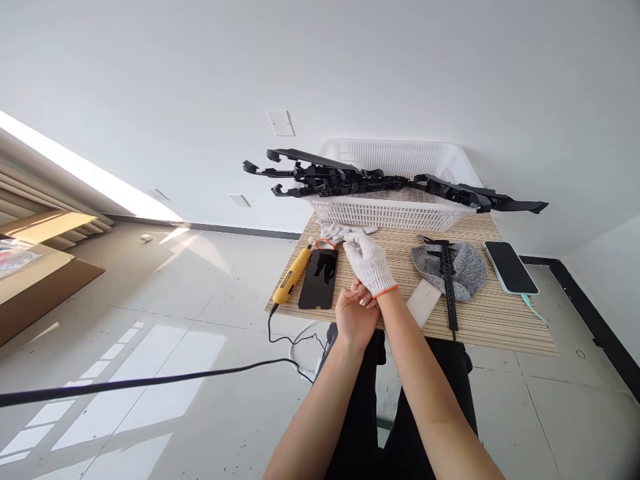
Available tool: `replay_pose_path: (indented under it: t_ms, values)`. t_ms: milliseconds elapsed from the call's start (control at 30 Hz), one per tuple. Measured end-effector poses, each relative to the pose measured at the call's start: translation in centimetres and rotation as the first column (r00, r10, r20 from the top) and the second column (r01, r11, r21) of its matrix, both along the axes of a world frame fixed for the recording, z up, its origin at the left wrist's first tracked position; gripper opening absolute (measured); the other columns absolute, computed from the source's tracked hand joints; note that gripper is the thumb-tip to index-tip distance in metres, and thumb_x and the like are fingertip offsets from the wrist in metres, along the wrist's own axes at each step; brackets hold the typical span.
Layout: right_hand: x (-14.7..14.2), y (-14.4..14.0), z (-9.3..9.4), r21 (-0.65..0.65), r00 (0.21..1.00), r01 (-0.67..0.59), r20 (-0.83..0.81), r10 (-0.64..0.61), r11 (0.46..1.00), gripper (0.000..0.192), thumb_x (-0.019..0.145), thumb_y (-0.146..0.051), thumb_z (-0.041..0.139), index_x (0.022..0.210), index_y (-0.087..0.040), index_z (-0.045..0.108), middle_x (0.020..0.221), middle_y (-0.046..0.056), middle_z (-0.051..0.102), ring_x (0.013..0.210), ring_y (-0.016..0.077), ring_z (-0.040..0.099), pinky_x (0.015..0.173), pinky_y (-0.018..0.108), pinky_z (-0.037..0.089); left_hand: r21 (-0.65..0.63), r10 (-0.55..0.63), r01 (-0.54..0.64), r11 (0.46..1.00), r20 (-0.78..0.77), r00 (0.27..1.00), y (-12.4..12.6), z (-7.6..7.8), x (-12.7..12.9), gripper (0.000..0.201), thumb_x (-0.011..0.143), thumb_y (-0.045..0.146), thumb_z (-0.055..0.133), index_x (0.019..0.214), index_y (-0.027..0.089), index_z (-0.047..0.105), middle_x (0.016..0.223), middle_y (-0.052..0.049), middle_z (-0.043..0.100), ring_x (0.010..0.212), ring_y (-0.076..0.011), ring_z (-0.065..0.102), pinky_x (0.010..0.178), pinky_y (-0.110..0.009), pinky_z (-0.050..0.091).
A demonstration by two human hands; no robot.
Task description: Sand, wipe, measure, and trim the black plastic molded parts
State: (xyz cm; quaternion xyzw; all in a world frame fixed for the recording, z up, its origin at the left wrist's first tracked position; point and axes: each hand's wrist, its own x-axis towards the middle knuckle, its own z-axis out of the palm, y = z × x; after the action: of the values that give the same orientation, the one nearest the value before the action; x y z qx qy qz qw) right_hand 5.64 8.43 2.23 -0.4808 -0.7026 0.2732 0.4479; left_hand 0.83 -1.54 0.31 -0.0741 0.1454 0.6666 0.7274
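A white knitted glove (379, 275) with an orange cuff covers my right hand (365, 259), held over the middle of the table. Its fingers are loosely bent and somewhat apart, with nothing visible in them. My bare left hand (356, 317), with a ring on one finger, is curled closed against that glove's cuff at the right wrist; the exact grip is partly hidden. Behind my hands lies a second white glove (334, 231). Left of them are a black-screened phone (319, 280) and a yellow corded handheld tool (293, 275).
A white plastic basket (390, 217) holding long black plastic parts (345, 177) stands at the table's back. On the right lie a grey knitted item (473, 270), a black caliper (449, 287), a white flat piece (424, 302) and a cabled phone (510, 267). A black cord (200, 375) crosses the left.
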Motion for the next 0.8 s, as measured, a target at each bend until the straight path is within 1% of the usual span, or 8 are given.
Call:
replay_pose_path:
  t_ms: [300, 433, 567, 633, 667, 733, 767, 800]
  values:
    - [0.1, -0.3, 0.3, -0.053, 0.999, -0.004, 0.035, 0.006, 0.999, 0.023, 0.095, -0.038, 0.053, 0.107, -0.024, 0.066, 0.115, 0.005, 0.071, 0.104, 0.0203, 0.069, 0.093, 0.034, 0.052, -0.026, 0.015, -0.016, 1.000, -0.020, 1.000, -0.2, 0.3, -0.1, 0.026, 0.066, 0.003, 0.054, 0.087, 0.017, 0.051, 0.063, 0.007, 0.044, 0.050, -0.0051, 0.042, 0.049, -0.018, 0.034]
    - [0.2, -0.3, 0.4, -0.048, 0.999, -0.015, 0.029, 0.016, 0.999, 0.021, 0.095, -0.037, 0.052, 0.105, -0.024, 0.066, 0.114, 0.005, 0.071, 0.105, 0.0205, 0.068, 0.095, 0.034, 0.051, -0.036, 0.014, -0.015, 0.999, -0.016, 1.000, -0.2, 0.1, -0.1, 0.026, 0.065, 0.003, 0.054, 0.087, 0.017, 0.052, 0.064, 0.007, 0.044, 0.050, -0.0053, 0.042, 0.049, -0.019, 0.034]
    - [0.2, -0.1, 0.2, -0.056, 0.999, -0.020, 0.037, 0.022, 0.998, 0.021, 0.095, -0.037, 0.053, 0.106, -0.025, 0.066, 0.115, 0.004, 0.072, 0.105, 0.0198, 0.068, 0.095, 0.033, 0.052, -0.034, 0.006, -0.007, 0.999, -0.016, 1.000, 0.0, -0.1, -0.2, 0.026, 0.064, 0.003, 0.055, 0.086, 0.017, 0.052, 0.062, 0.007, 0.041, 0.049, -0.0053, 0.040, 0.049, -0.019, 0.034]
    - [0.2, -0.1, 0.1, -0.043, 1.000, -0.015, 0.024, 0.016, 0.999, 0.022, 0.095, -0.037, 0.054, 0.107, -0.024, 0.067, 0.115, 0.004, 0.072, 0.104, 0.0190, 0.068, 0.095, 0.032, 0.052, -0.012, 0.008, -0.009, 1.000, -0.024, 1.000, 0.2, -0.3, 0.0, 0.024, 0.064, 0.003, 0.056, 0.083, 0.017, 0.051, 0.061, 0.008, 0.038, 0.049, -0.0048, 0.039, 0.048, -0.018, 0.033]
    - [0.3, -0.2, 0.2, -0.013, 1.000, 0.004, 0.012, -0.003, 1.000, 0.023, 0.095, -0.037, 0.053, 0.108, -0.024, 0.067, 0.115, 0.004, 0.072, 0.104, 0.0187, 0.068, 0.096, 0.032, 0.051, 0.007, 0.008, -0.007, 1.000, -0.029, 1.000, 0.4, -0.4, 0.2, 0.024, 0.063, 0.003, 0.056, 0.083, 0.017, 0.051, 0.061, 0.008, 0.037, 0.049, -0.0045, 0.039, 0.048, -0.018, 0.032]
    - [0.9, -0.6, 1.0, 0.099, 0.994, 0.111, -0.007, -0.111, 0.989, 0.026, 0.096, -0.037, 0.051, 0.110, -0.023, 0.068, 0.116, 0.006, 0.072, 0.107, 0.0189, 0.067, 0.099, 0.033, 0.050, 0.056, -0.015, 0.017, 0.998, -0.036, 0.999, 0.6, -0.4, 0.6, 0.024, 0.062, 0.002, 0.056, 0.082, 0.016, 0.052, 0.061, 0.008, 0.034, 0.050, -0.0041, 0.037, 0.048, -0.017, 0.031]
    - [1.6, -0.8, 1.6, 0.175, 0.980, 0.196, -0.013, -0.197, 0.965, 0.028, 0.098, -0.038, 0.049, 0.111, -0.022, 0.068, 0.116, 0.007, 0.072, 0.109, 0.0194, 0.066, 0.100, 0.034, 0.050, 0.083, -0.040, 0.043, 0.996, -0.038, 0.998, 0.7, -0.5, 0.8, 0.024, 0.062, 0.003, 0.057, 0.082, 0.016, 0.053, 0.062, 0.008, 0.033, 0.050, -0.0041, 0.037, 0.049, -0.017, 0.031]
    - [2.4, -1.1, 2.6, 0.261, 0.953, 0.296, -0.016, -0.303, 0.919, 0.031, 0.099, -0.039, 0.047, 0.111, -0.020, 0.068, 0.116, 0.009, 0.071, 0.112, 0.0205, 0.064, 0.101, 0.035, 0.049, 0.110, -0.071, 0.075, 0.991, -0.038, 0.997, 0.8, -0.5, 0.9, 0.024, 0.062, 0.003, 0.057, 0.082, 0.016, 0.053, 0.062, 0.008, 0.033, 0.051, -0.0043, 0.036, 0.050, -0.017, 0.032]
